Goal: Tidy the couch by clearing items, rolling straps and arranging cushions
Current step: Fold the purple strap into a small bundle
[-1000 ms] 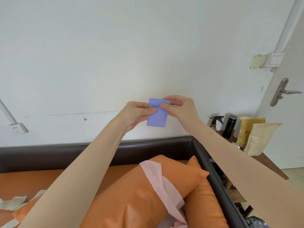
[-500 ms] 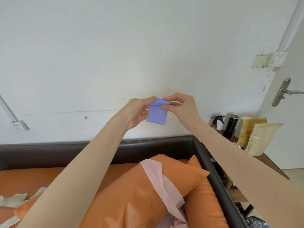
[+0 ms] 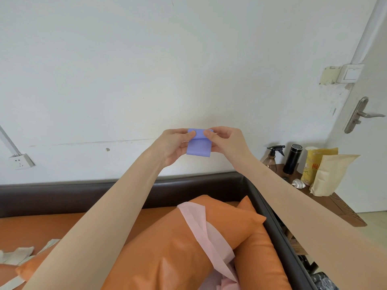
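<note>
A: While the long pale-pink stretchy strap (image 3: 206, 231) lies loose across the big glossy orange cushion (image 3: 167, 254) nearest us, what worries you most?

B: That strap first. It hangs off the cushion toward the gap beside the smaller orange cushion (image 3: 259, 258), so shifting either cushion could drag it down out of sight. The crumpled cream fabric strap (image 3: 14, 253) at the left edge of the orange couch seat (image 3: 48, 225) is also unrolled and could tangle if swept aside.

A: And farther out, up at the hands?

B: Both hands are raised above the dark-brown leather couch back (image 3: 83, 193). The left hand (image 3: 173, 145) pinches the left side of the flat lilac rubbery strap roll (image 3: 199, 146), and the right hand (image 3: 225, 141) pinches its right top corner, thumb in front. A short flap hangs free below the rolled part.

A: So the risk there?

B: I'd judge the roll could spring open. The material looks elastic, and if either pinch eases before the flap is wound in, the turns may slacken or skew.

A: Anything beyond that?

B: The wooden side table (image 3: 343, 208) with its black flask (image 3: 293, 159) and tan paper pouch (image 3: 330, 174) is crowded; a roll tossed there might topple something.
</note>
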